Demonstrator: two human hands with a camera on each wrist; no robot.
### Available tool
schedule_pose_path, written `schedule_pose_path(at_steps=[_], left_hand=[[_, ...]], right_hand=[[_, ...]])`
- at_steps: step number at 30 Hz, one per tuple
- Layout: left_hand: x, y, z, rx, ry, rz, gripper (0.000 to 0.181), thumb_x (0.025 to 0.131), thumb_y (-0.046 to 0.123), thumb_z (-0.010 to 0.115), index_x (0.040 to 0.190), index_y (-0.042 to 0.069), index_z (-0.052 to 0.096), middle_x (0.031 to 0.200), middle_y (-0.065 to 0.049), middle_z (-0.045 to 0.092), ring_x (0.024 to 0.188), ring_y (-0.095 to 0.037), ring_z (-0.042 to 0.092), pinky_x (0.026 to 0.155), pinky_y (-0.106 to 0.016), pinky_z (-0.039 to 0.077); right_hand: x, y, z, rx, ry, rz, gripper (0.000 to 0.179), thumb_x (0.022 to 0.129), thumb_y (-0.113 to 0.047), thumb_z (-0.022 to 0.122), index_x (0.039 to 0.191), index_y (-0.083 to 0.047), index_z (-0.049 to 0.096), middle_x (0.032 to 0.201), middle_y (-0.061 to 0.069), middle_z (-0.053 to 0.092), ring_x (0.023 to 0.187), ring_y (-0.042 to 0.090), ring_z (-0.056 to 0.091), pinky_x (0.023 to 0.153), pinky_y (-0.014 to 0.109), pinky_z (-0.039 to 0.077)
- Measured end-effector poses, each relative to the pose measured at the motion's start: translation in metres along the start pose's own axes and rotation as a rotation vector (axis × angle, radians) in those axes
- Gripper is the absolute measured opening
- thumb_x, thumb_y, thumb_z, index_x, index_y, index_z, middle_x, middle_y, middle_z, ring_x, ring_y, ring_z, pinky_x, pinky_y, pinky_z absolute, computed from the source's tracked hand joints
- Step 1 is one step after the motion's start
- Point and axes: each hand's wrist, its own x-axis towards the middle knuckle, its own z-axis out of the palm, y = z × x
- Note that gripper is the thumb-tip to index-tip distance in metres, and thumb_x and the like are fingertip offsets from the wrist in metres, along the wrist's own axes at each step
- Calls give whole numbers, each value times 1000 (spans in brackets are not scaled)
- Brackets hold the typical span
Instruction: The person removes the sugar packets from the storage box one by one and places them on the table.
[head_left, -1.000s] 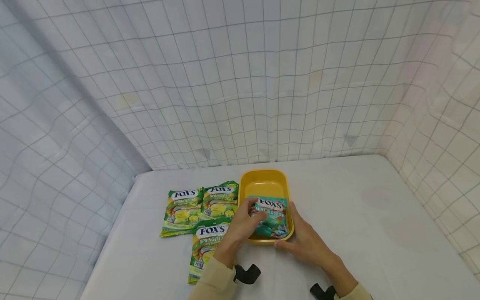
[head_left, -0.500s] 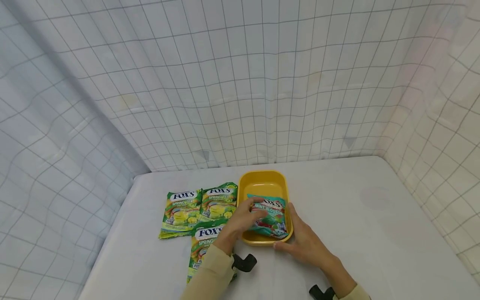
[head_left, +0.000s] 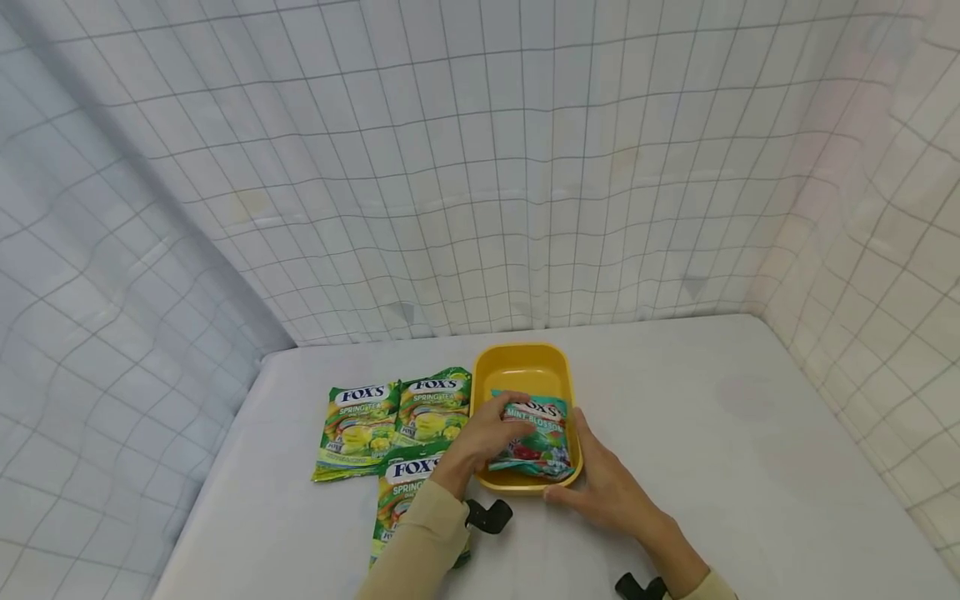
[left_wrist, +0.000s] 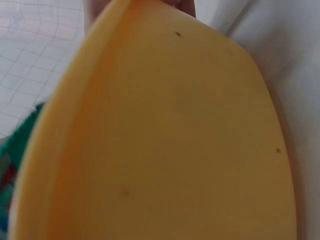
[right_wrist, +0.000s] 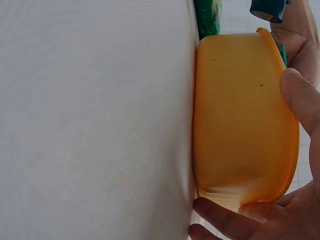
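Note:
A teal Fox's Mint Blossom candy bag (head_left: 538,442) lies in the front part of a yellow plastic tub (head_left: 522,353). My left hand (head_left: 487,433) reaches over the tub's left side and holds the bag's left part, thumb and index finger visible on it; its other fingers are hidden. On the tub's front right corner, my right hand (head_left: 615,492) grips the wall. In the right wrist view its thumb (right_wrist: 300,95) lies at the rim and its other fingers spread along the tub's side. Only the tub's outer wall (left_wrist: 170,125) fills the left wrist view.
Left of the tub lie green Fox's Spring Tea candy bags: one at far left (head_left: 357,429), one beside the tub (head_left: 431,412), and one in front (head_left: 405,492), partly under my left forearm. White table cloth (head_left: 712,433) extends to the right; a gridded white curtain (head_left: 487,208) stands behind.
The Mint Blossom bag has shifted slightly left in the tub with my left hand on it, and its surface has creased differently. My right hand keeps its grip on the tub.

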Motion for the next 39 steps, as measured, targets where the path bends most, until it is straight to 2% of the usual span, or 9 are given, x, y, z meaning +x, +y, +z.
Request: schedule_pose_path(at_steps=[11, 18, 25, 32, 39], left_hand=[[-1, -1, 3, -52, 30, -14, 48, 96, 11, 72, 141, 14, 56, 118, -12, 62, 94, -25, 65, 79, -39, 59], [-9, -2, 4, -28, 97, 27, 55, 93, 6, 74, 143, 18, 55, 124, -14, 59, 98, -27, 63, 80, -43, 58], [-19, -3, -2, -60, 152, 58, 61, 89, 13, 80, 144, 26, 55, 127, -11, 60, 101, -27, 61, 91, -47, 51], [-31, -1, -10, -112, 154, 91, 69, 85, 24, 86, 145, 27, 53, 129, -12, 58, 100, -26, 61, 88, -41, 54], [-45, 1, -17, -181, 143, 140, 70, 85, 26, 85, 147, 28, 52, 131, -14, 55, 99, -27, 63, 85, -37, 56]], right_hand=[[0, 1, 2, -10, 6, -8, 126, 80, -46, 87, 165, -13, 0, 168, 12, 17, 151, 34, 24, 118, 55, 26], [1, 1, 2, -16, 9, -14, 126, 80, -47, 86, 165, -13, -1, 168, 12, 15, 151, 34, 23, 118, 55, 25], [0, 1, 2, -16, 3, 11, 127, 79, -52, 85, 165, -15, -1, 168, 13, 17, 151, 35, 24, 118, 57, 25], [0, 2, 4, 2, 2, 33, 126, 79, -47, 87, 165, -15, 1, 167, 12, 19, 151, 34, 25, 118, 56, 25], [1, 1, 3, 15, 1, 34, 127, 79, -46, 88, 165, -16, 0, 168, 10, 20, 152, 31, 23, 119, 55, 23]])
